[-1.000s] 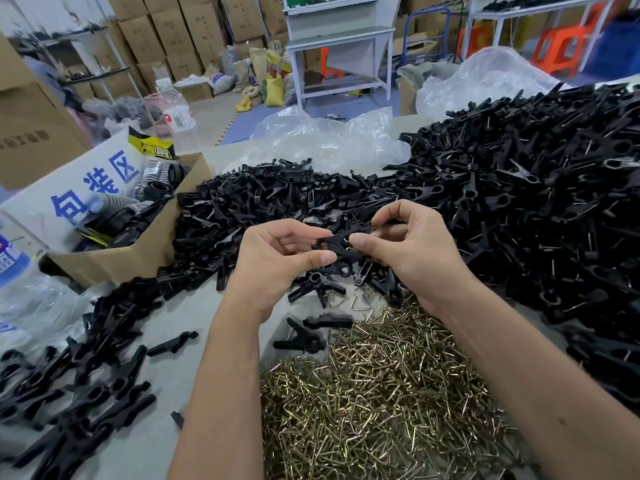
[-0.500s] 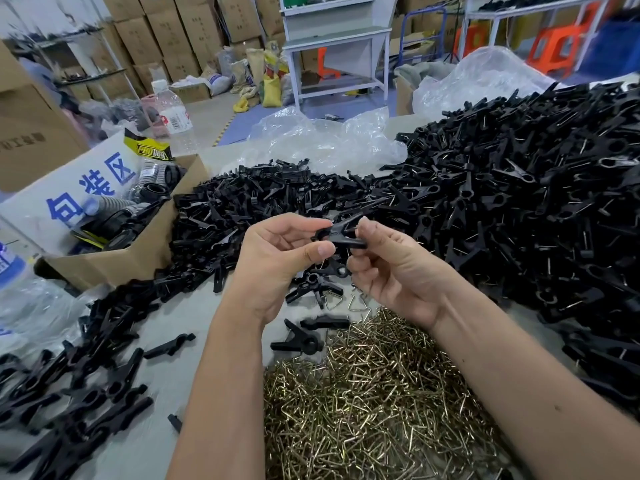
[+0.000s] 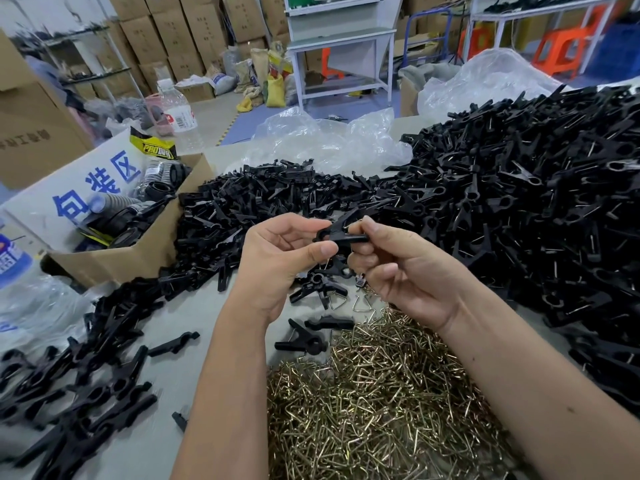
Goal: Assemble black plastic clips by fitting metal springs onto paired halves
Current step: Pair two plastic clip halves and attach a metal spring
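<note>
I hold one black clip [image 3: 341,233] up in front of me, over the desk [image 3: 166,424]. My left hand [image 3: 277,258] is at 9 o'clock from the clip. Its thumb and first finger are curled and pinch the round end of the clip. My right hand [image 3: 401,271] is at 3 o'clock from the clip. Its thumb and fingers are curled too and pinch the long end. So both hands are grasping the same clip, one at each end. A thin bit of wire shows under the clip near my left thumb, but I cannot tell if it is a spring fitted on.

At 6 o'clock from my hands lies a big heap of gold metal springs [image 3: 374,410]. Two loose springs [image 3: 363,303] sit on the desk just past the heap, close under my right hand. A few black clip pieces [image 3: 304,337] lie between my arms, next to the springs.

At 12 o'clock is a pile of black clip halves [image 3: 263,202]. At 2 o'clock is a much bigger pile of clips [image 3: 519,209] with bits of wire showing in them. At 8 o'clock more black pieces [image 3: 76,386] lie on the desk.

At 10 o'clock stands an open cardboard box [image 3: 138,251] with dark things inside. A clear water bottle [image 3: 178,116] stands behind it. Clear plastic bags [image 3: 329,140] lie at 12 o'clock, past the pile.
</note>
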Tool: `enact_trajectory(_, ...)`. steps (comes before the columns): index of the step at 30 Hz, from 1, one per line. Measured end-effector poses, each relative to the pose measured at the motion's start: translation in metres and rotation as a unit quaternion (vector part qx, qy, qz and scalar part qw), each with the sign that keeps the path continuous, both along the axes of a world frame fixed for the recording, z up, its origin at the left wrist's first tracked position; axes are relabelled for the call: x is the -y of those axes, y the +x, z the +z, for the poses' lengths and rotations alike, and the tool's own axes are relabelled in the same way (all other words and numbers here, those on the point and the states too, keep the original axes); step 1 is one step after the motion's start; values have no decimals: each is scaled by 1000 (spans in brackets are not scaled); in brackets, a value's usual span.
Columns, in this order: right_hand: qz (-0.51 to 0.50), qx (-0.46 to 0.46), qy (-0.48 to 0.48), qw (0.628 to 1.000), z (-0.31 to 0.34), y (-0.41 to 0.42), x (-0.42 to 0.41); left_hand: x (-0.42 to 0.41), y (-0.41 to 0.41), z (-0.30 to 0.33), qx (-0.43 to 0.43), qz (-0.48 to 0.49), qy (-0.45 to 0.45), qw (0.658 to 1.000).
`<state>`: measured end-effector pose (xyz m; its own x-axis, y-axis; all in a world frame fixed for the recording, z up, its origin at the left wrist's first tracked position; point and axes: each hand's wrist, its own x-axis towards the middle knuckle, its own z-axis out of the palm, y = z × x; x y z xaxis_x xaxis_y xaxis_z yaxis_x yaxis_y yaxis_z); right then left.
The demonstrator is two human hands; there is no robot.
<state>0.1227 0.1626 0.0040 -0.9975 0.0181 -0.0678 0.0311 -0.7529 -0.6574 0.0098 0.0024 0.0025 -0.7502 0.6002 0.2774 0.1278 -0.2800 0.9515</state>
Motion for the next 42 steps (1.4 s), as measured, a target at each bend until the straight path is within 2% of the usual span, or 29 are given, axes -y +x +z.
enact_trajectory(7,49,15,3,999,-5,1,2,4,1,3,-3,-33,5,999)
enact_trajectory(15,72,17,-119,990,-8,-1,-4,-2,4,4,0,-25,-10,1000)
enact_trajectory(22,110,33,-184,976,-7,1,-9,2,0,5,-71,-11,-48,996)
enact_trajectory(28,124,21,-153,980,-6,2,-6,1,5,7,-61,-15,-7,998)
enact_trajectory(33,142,1,-220,965,-4,2,-9,2,3,8,-62,10,-20,998)
enact_trajectory(38,167,33,-276,946,-4,0,-14,-2,3,3,-88,20,-41,995)
enact_trajectory(42,131,41,-248,959,-3,1,-14,-3,2,3,-102,34,-45,993)
